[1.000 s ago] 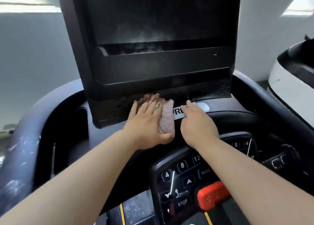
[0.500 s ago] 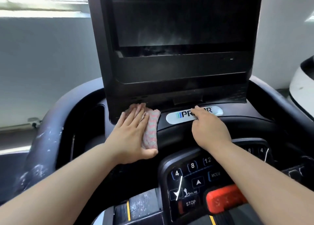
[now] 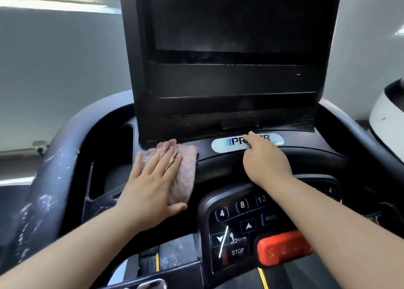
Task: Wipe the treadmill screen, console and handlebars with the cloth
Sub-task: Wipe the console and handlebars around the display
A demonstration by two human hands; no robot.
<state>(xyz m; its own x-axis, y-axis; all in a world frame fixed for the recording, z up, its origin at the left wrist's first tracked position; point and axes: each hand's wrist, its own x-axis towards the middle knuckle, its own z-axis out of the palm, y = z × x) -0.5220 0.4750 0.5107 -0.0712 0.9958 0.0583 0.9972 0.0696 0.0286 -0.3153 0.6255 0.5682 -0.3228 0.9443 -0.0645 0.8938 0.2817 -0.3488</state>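
My left hand lies flat, fingers straight, pressing a pink and grey patterned cloth onto the black console just below the left corner of the screen housing. The dark treadmill screen stands upright above, with faint smears near its lower edge. My right hand rests on the console to the right, its fingertips on the silver brand badge. The left handlebar, dusty and speckled white, curves down the left side. The right handlebar runs off to the right.
A keypad panel with number, MODE, incline and STOP buttons sits below my right forearm, next to a red safety key. A recessed cup holder opens left of the cloth. A white machine stands at the right edge.
My left hand has slid the cloth leftward along the console, away from the badge. My right hand has stayed on the badge. The view has shifted so the treadmill sits further right.
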